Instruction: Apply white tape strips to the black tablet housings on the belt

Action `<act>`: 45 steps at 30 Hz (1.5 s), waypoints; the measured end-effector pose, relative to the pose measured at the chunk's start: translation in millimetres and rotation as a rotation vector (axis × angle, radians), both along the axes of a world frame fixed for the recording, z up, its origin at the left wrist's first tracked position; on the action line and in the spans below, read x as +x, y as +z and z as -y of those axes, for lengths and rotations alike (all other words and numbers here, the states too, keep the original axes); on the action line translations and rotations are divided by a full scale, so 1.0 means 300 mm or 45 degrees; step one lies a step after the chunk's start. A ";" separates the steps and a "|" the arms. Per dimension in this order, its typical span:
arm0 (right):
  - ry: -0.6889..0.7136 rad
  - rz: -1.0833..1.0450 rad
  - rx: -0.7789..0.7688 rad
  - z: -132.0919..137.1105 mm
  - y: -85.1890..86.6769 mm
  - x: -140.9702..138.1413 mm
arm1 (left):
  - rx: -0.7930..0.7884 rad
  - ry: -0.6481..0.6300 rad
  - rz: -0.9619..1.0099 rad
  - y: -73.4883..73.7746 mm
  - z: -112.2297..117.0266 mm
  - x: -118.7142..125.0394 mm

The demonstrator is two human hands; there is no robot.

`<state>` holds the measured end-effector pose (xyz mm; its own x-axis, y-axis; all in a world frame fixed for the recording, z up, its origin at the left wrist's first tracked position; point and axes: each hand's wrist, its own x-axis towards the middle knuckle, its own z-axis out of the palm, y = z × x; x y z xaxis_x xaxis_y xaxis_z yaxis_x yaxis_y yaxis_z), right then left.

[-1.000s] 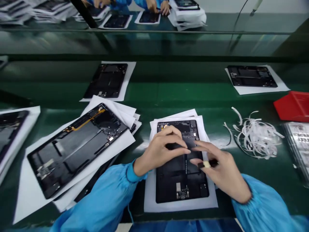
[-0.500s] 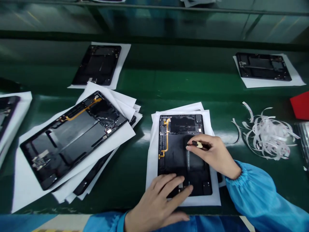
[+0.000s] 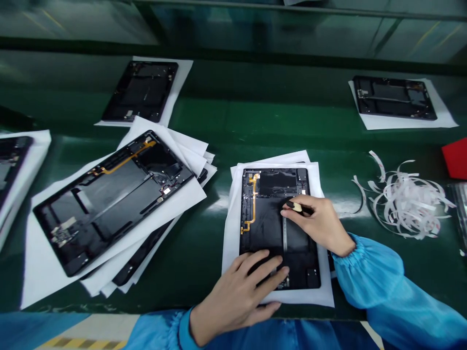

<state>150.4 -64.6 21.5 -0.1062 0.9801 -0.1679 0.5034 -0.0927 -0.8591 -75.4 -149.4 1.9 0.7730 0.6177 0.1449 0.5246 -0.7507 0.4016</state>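
Note:
A black tablet shell (image 3: pixel 270 223) with an orange flex cable (image 3: pixel 251 199) down its left side lies on white sheets in front of me. My left hand (image 3: pixel 242 294) lies flat on the shell's near end, fingers spread. My right hand (image 3: pixel 317 221) rests on the shell's middle right, fingers pinched around a small dark tool with a pale tip (image 3: pixel 296 206).
A stack of similar shells on paper (image 3: pixel 109 199) lies to the left. Two more shells (image 3: pixel 140 91) (image 3: pixel 394 97) sit farther back on the green belt (image 3: pixel 255 121). A heap of white peeled strips (image 3: pixel 404 199) and a red tray (image 3: pixel 456 158) are on the right.
My left hand came off the shell's top, uncovering the orange cable, and now presses the near end. My right hand moved up to the shell's middle with the tool.

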 end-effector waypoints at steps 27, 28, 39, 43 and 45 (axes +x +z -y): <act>0.085 0.037 0.170 0.012 -0.024 -0.008 | 0.109 -0.076 -0.054 -0.005 -0.024 0.019; 0.091 0.038 0.173 0.013 -0.023 -0.007 | 0.120 -0.087 -0.071 -0.002 -0.026 0.019; 0.099 -0.103 0.322 -0.003 -0.007 0.015 | 0.104 -0.118 -0.144 0.022 -0.034 0.023; 0.123 -0.043 0.362 -0.008 -0.023 0.023 | 0.089 -0.110 -0.124 0.014 -0.030 0.022; 0.134 0.017 0.419 -0.004 -0.038 0.025 | 0.092 -0.085 -0.097 0.009 -0.027 0.022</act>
<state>158.0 -63.3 10.1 -0.2095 0.9657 0.1535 0.5068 0.2415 -0.8275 -68.8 -141.4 4.5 0.8223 0.5548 0.1265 0.4997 -0.8104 0.3058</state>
